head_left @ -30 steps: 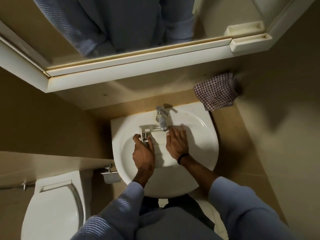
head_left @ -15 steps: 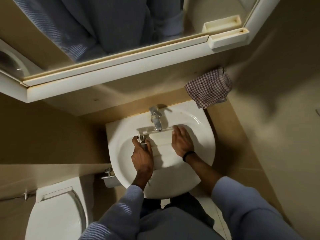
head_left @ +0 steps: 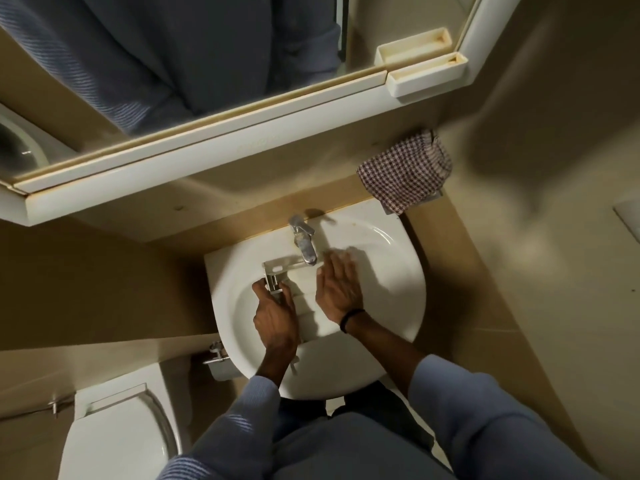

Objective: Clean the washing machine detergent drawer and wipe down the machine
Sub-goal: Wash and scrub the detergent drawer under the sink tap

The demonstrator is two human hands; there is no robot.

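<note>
Drawer [head_left: 309,301] lay in the white ceramic sink [head_left: 389,271], its long axis running from under the chrome tap [head_left: 304,242] toward the near rim, between the two hands. The left hand [head_left: 277,318] gripped its left wall, fingers curled round the far-left corner beside a small metallic-looking fitting. The right hand [head_left: 337,287] lay flat on its right side, fingers straight, slightly blurred, holding nothing. Boxy white plastic with ribbed compartments, it looked light and slippery. The right hand seemed freer to rub while the left steadied. A checked cloth [head_left: 407,171] hung beyond the sink's far-right edge.
</note>
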